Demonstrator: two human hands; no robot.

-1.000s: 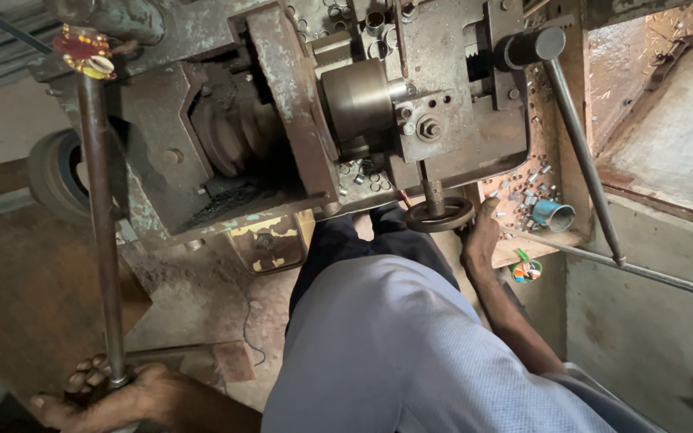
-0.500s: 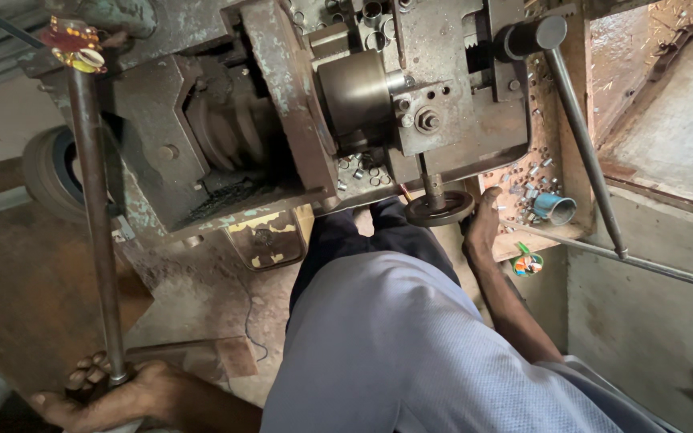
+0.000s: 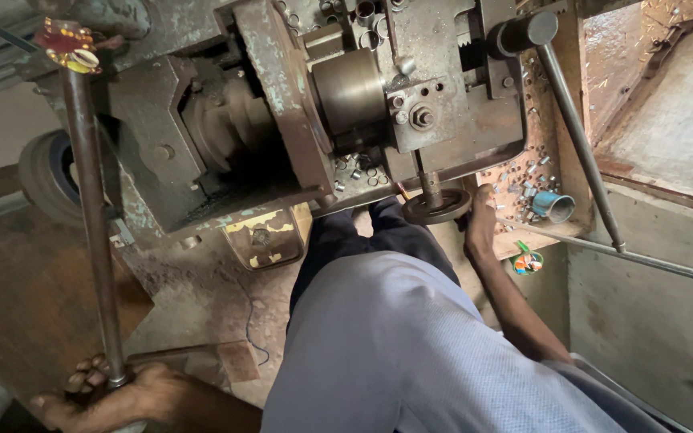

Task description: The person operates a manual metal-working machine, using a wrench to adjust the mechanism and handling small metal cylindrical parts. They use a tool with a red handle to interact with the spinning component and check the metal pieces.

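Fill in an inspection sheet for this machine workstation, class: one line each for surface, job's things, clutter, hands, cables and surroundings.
Surface: worn metal machine bed, paint flaking, dusty.
Job's things: long steel lever rod, upright in view, topped by a red and yellow ornament; small round handwheel under the machine.
Clutter: many small metal sleeves scattered on the tray; a blue cup lying on its side.
Hands: left hand wrapped round the rod's lower end; right hand at the handwheel's rim.
Cables: one thin dark wire on the floor.
Surroundings: concrete wall, tyre at left, second lever at right.
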